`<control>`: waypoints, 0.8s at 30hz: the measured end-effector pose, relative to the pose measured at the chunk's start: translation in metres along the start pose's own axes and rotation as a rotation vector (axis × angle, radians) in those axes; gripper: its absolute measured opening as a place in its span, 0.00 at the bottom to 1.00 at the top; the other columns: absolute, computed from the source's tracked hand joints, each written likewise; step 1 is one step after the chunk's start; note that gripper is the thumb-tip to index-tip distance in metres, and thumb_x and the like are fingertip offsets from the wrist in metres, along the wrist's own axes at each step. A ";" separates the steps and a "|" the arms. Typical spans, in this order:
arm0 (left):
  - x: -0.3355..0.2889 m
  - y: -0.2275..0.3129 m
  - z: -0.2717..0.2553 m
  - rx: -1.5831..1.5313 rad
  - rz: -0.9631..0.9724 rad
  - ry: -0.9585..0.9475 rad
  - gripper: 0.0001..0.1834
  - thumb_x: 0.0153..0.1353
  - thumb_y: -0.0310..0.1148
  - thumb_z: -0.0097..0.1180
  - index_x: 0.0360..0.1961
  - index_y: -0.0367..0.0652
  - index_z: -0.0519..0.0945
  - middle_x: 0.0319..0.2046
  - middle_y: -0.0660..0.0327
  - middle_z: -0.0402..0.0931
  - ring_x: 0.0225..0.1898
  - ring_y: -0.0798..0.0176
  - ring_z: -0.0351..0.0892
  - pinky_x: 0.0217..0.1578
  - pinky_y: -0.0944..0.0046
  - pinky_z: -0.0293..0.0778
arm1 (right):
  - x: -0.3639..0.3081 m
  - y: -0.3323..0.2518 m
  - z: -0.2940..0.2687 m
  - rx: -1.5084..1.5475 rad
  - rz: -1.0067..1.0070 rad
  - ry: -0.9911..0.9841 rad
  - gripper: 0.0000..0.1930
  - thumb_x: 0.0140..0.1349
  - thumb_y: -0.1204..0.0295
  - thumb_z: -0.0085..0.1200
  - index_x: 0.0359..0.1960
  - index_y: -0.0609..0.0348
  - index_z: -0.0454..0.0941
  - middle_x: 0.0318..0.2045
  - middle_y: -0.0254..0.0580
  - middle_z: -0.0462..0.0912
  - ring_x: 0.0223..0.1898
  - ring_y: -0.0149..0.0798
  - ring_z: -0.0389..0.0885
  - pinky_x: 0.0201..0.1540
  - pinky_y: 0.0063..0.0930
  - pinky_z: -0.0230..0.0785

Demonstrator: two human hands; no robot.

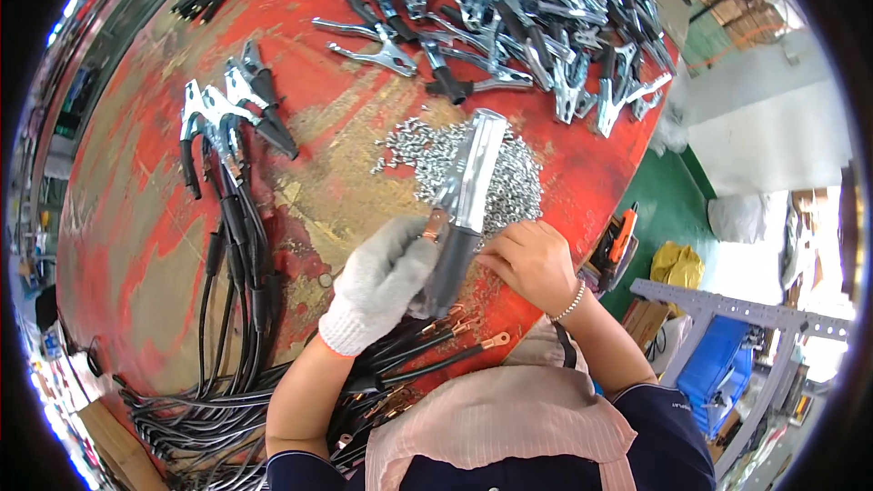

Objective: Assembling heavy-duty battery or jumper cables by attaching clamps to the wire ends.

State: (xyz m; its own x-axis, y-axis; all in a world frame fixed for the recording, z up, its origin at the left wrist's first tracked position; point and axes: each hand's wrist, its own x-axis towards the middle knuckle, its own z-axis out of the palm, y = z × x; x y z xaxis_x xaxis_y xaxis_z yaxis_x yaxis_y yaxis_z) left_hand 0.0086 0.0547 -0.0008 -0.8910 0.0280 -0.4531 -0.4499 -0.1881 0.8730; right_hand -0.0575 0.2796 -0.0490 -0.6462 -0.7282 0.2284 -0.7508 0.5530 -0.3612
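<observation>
My left hand (380, 277), in a pale knitted glove, is closed around a metal spring clamp (480, 177) with black handle sleeves. The clamp's silver jaws point away from me, and a copper cable lug (436, 224) lies against its side by the gloved fingers. My right hand (532, 264), bare with a beaded bracelet, is just right of the clamp's black handle. Its fingers are bent and pressed together; whatever they may pinch is hidden. Beyond both hands a heap of small shiny nuts or screws (518, 177) is spread on the red table, partly behind the clamp.
Loose clamps (509, 14) form a large pile at the far side. On the left, several clamps (218, 109) are joined to black cables (238, 309). More cables with copper lugs (496, 340) lie close to my body. A metal rack (746, 305) stands at the right.
</observation>
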 end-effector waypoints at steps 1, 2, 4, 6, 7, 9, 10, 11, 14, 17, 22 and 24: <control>0.000 0.001 0.001 0.036 -0.018 0.009 0.13 0.72 0.32 0.44 0.51 0.36 0.74 0.29 0.60 0.80 0.20 0.73 0.75 0.19 0.73 0.71 | 0.000 0.000 -0.001 -0.004 0.005 -0.005 0.07 0.52 0.69 0.65 0.31 0.53 0.81 0.27 0.35 0.76 0.30 0.39 0.76 0.35 0.31 0.67; -0.001 0.004 0.000 0.049 -0.011 -0.021 0.14 0.72 0.32 0.44 0.52 0.35 0.73 0.29 0.61 0.79 0.22 0.74 0.74 0.20 0.73 0.71 | 0.003 -0.002 -0.002 -0.009 0.010 -0.009 0.07 0.52 0.71 0.65 0.31 0.54 0.81 0.27 0.35 0.76 0.30 0.39 0.75 0.34 0.30 0.67; -0.003 0.009 -0.003 0.077 -0.001 -0.081 0.16 0.71 0.32 0.44 0.53 0.33 0.73 0.28 0.64 0.76 0.24 0.76 0.73 0.23 0.73 0.72 | 0.011 -0.014 -0.015 0.319 0.227 -0.001 0.05 0.57 0.69 0.62 0.31 0.54 0.81 0.27 0.36 0.76 0.30 0.38 0.76 0.33 0.29 0.69; -0.005 0.013 -0.003 0.088 0.005 -0.105 0.16 0.71 0.32 0.44 0.54 0.33 0.73 0.28 0.64 0.76 0.24 0.75 0.74 0.24 0.72 0.73 | 0.022 -0.020 -0.018 0.561 0.340 0.080 0.03 0.60 0.74 0.58 0.35 0.58 0.81 0.28 0.36 0.78 0.27 0.32 0.76 0.31 0.26 0.70; -0.007 0.017 -0.002 0.101 0.008 -0.125 0.16 0.71 0.32 0.44 0.54 0.33 0.72 0.28 0.64 0.77 0.24 0.75 0.74 0.24 0.72 0.74 | 0.028 -0.021 -0.015 0.662 0.398 0.098 0.04 0.60 0.75 0.57 0.35 0.59 0.81 0.28 0.35 0.78 0.27 0.30 0.76 0.31 0.25 0.70; -0.009 0.021 0.000 0.132 -0.011 -0.138 0.16 0.70 0.31 0.45 0.54 0.35 0.73 0.27 0.65 0.76 0.23 0.74 0.75 0.24 0.72 0.73 | 0.037 -0.023 -0.008 0.867 0.515 0.134 0.05 0.60 0.78 0.55 0.36 0.61 0.80 0.30 0.32 0.80 0.28 0.26 0.75 0.32 0.23 0.69; -0.010 0.019 0.001 0.142 -0.011 -0.123 0.16 0.70 0.32 0.46 0.54 0.35 0.73 0.26 0.66 0.75 0.22 0.75 0.74 0.23 0.72 0.72 | 0.043 -0.025 -0.006 0.991 0.473 0.152 0.07 0.59 0.78 0.53 0.39 0.62 0.80 0.32 0.31 0.81 0.30 0.24 0.76 0.32 0.22 0.69; -0.010 0.018 0.001 0.152 -0.011 -0.108 0.16 0.69 0.32 0.48 0.53 0.35 0.74 0.25 0.66 0.75 0.21 0.76 0.72 0.22 0.73 0.70 | 0.045 -0.024 -0.006 1.093 0.517 0.097 0.08 0.59 0.77 0.53 0.40 0.62 0.79 0.33 0.32 0.81 0.30 0.25 0.76 0.33 0.22 0.69; -0.010 0.017 0.002 0.143 -0.025 -0.137 0.15 0.70 0.32 0.47 0.54 0.36 0.74 0.25 0.66 0.76 0.21 0.75 0.74 0.23 0.72 0.73 | 0.041 -0.011 0.006 1.353 0.625 -0.033 0.13 0.60 0.74 0.55 0.47 0.61 0.78 0.38 0.33 0.82 0.33 0.24 0.75 0.35 0.22 0.68; -0.009 0.023 0.001 0.211 -0.030 -0.170 0.15 0.70 0.32 0.47 0.54 0.36 0.74 0.25 0.65 0.76 0.22 0.75 0.75 0.24 0.71 0.74 | 0.032 0.004 0.019 1.624 0.571 -0.145 0.16 0.59 0.72 0.60 0.48 0.61 0.77 0.40 0.33 0.82 0.35 0.23 0.74 0.36 0.21 0.67; -0.008 0.019 0.000 0.166 -0.050 -0.165 0.16 0.70 0.31 0.47 0.54 0.36 0.73 0.26 0.65 0.76 0.23 0.75 0.75 0.24 0.72 0.74 | 0.030 0.001 0.014 1.631 0.665 -0.118 0.17 0.60 0.68 0.63 0.49 0.60 0.77 0.39 0.32 0.81 0.36 0.26 0.76 0.39 0.23 0.69; -0.007 0.022 0.001 0.149 -0.058 -0.171 0.16 0.69 0.31 0.47 0.54 0.36 0.73 0.26 0.66 0.76 0.23 0.75 0.75 0.24 0.72 0.74 | 0.026 -0.004 0.018 1.731 0.682 0.010 0.16 0.63 0.68 0.60 0.50 0.59 0.76 0.38 0.33 0.81 0.36 0.28 0.78 0.40 0.25 0.70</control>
State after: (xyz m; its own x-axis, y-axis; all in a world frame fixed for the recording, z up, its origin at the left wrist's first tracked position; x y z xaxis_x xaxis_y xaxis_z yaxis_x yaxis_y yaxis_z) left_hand 0.0054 0.0516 0.0216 -0.8550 0.2027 -0.4775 -0.4935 -0.0347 0.8690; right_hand -0.0689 0.2515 -0.0581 -0.7437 -0.5802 -0.3321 0.5596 -0.2686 -0.7840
